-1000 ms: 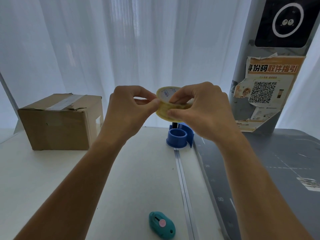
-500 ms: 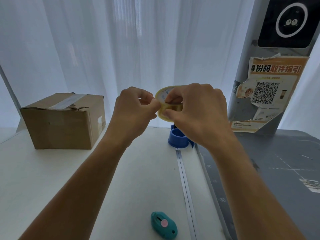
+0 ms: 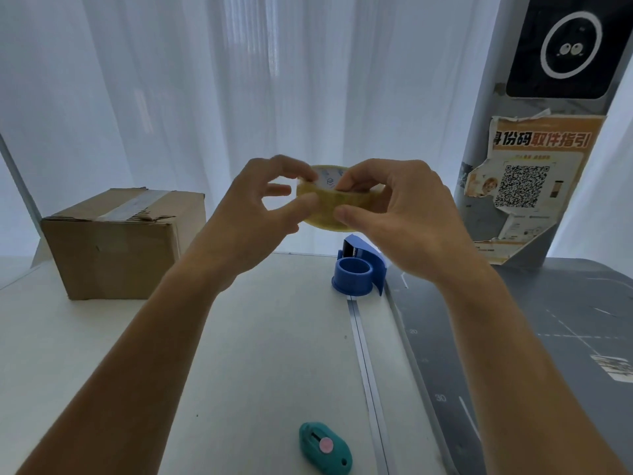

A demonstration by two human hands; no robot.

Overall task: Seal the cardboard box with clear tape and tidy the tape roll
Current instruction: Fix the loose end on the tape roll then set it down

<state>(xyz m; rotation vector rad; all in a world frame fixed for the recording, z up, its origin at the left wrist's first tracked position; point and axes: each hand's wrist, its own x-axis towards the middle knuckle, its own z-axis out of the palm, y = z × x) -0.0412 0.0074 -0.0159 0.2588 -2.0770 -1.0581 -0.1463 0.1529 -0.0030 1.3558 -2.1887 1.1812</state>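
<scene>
Left hand (image 3: pixel 260 207) is the nearer to the cardboard box (image 3: pixel 120 241), well apart at the desk's (image 3: pixel 239 354) far left edge, its taped seam running away from the viewer; thumb and forefinger pinch the tape roll's (image 3: pixel 337 205) left rim; right hand (image 3: pixel 407 217) clamps the right side, with the roll held in the air.

Bare left forearm (image 3: pixel 154 341) and bare right forearm (image 3: pixel 513 341), uncovered all the way from the lower corners of the view up to the wrists. Left hand (image 3: pixel 251 217) and right hand (image 3: pixel 411 217) bare likewise. Fingertips slightly blurred, nails too soft to make out. Any clothing out of view.
</scene>
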